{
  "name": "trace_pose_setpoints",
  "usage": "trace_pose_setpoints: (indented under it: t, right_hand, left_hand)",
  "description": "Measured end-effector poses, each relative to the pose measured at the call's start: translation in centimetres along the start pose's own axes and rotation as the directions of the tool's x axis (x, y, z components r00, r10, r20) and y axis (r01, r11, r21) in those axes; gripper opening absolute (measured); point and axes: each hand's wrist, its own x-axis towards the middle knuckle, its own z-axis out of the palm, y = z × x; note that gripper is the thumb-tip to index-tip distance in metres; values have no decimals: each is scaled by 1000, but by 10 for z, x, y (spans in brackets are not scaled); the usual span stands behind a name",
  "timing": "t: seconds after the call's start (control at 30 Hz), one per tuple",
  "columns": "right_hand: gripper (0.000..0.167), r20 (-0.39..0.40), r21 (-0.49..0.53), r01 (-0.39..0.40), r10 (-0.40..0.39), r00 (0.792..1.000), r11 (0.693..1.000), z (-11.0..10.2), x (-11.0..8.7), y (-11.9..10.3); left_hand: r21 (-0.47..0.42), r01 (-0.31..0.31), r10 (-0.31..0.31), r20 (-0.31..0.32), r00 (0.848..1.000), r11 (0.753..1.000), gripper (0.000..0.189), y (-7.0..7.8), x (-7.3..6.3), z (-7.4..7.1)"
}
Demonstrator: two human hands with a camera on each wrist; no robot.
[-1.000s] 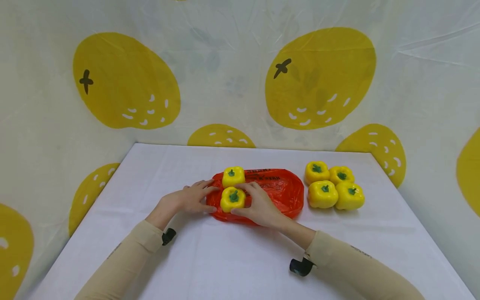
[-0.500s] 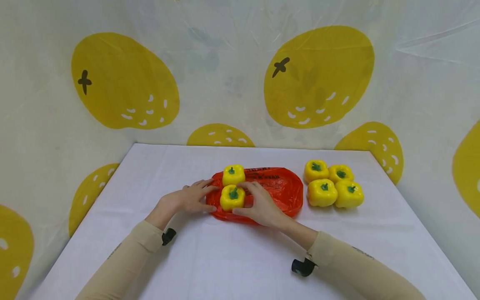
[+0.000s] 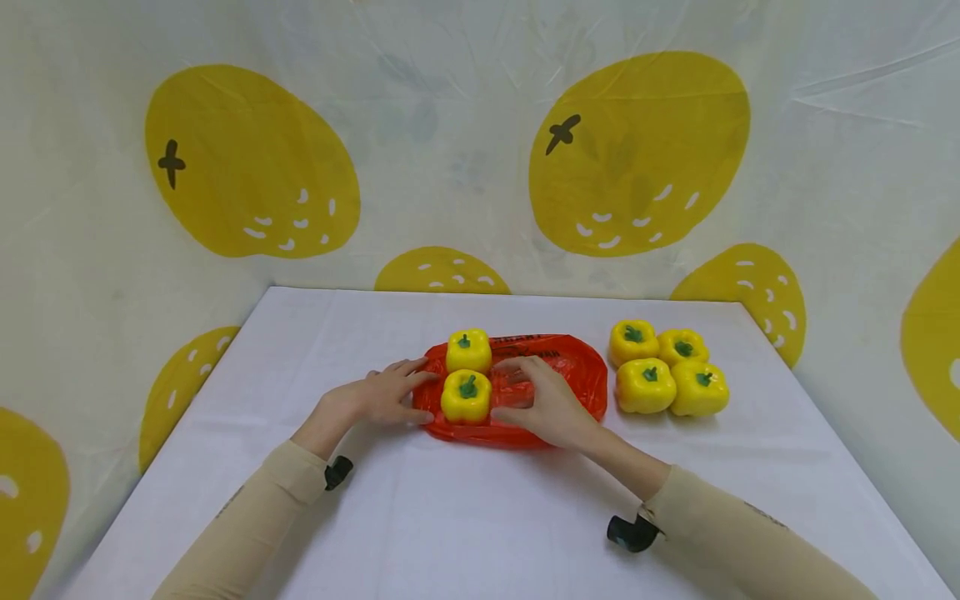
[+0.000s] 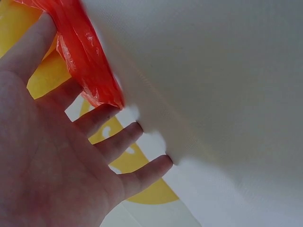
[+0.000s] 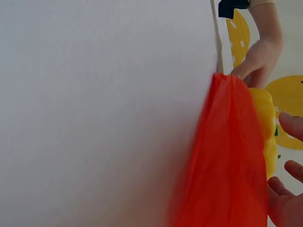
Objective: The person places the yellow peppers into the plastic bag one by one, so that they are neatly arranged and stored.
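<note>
the near yellow pepper stands stem up at the left end of the red bag, with the far yellow pepper touching or almost touching it just behind; whether they sit on the plastic or down inside its rim, i can't tell. the pair make a short row from the bag's near side toward its far side, across the bag's own long axis, which runs left to right. that row is the relation to watch: it lies between the two hands, to the right of the left hand and to the left of the right hand. both are close, but the right hand's fingertips look nearer to the near pepper. the right hand hovers over the middle of the bag, thumb and fingers parted, grasping nothing; a sliver of red seems to show between it and the near pepper. the left hand rests at the bag's left edge, fingers long and spread against the plastic, not clenched round anything. beyond the bag's right end, apart from it, four more yellow peppers stand clustered on the white tablecloth. behind the bag hangs the fruit-print backdrop.
</note>
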Motion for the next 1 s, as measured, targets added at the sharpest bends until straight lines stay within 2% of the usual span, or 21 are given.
trace_pose_setpoints:
  t: [0.27,0.53,0.8,1.0]
  right_hand:
    - [60,-26,-33,25,-25,999,999,-24,-7,3]
    - [50,-32,-69,37,-40,999,997,-54,-9,6]
    - [42,-58,2,-21,21,998,1000,-93,-13,13]
    - [41,-74,-10,-77,76,994,997,-115,-20,21]
  left_hand:
    - [10,0,0,-3,1000,1000,79,0,0,0]
    - [2,4,-4,-3,1000,1000,80,-1,1,1]
    - [21,-12,12,-8,1000,1000,79,-1,1,2]
    - [22,-3,3,-6,1000,1000,79,0,1,1]
